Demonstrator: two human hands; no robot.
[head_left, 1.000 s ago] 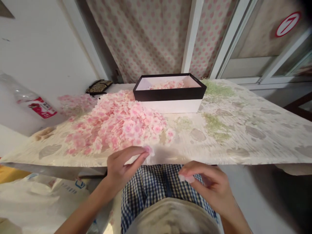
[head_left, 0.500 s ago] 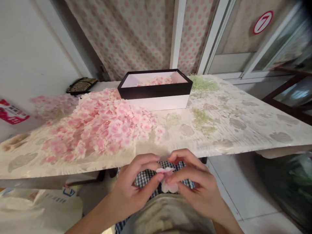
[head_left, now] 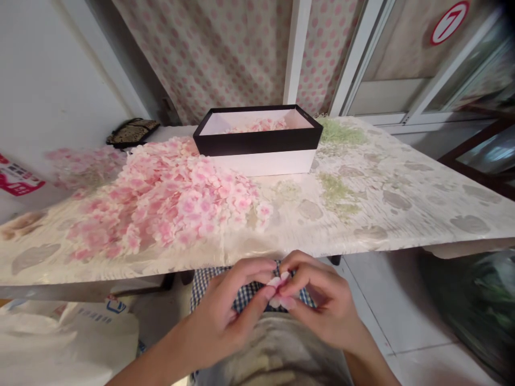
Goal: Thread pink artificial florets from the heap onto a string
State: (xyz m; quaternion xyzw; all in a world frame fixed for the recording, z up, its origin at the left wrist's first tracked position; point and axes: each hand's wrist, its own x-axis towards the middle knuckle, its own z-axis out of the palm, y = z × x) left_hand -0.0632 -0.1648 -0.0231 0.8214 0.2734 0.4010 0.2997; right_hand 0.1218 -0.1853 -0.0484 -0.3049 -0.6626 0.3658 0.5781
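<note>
The left hand (head_left: 231, 303) and right hand (head_left: 324, 300) pinch thin, round-lobed pink petals (head_left: 275, 302) between fingertips, just before the patterned desk (head_left: 426, 222). A second ago the hands were apart; now they meet. A smooth, black-rimmed white box (head_left: 257, 143) holds frilly pink blossoms (head_left: 267, 125).

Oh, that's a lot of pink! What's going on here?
A person is holding small pale pink petals with the fingertips of both hands, left hand and right hand close together just off the near edge of a cloth-covered table. On it, a big heap of pink flowers spreads to the left. Behind stands an open black-and-white box with more pink flowers inside, and green sprigs lie to its right.
</note>
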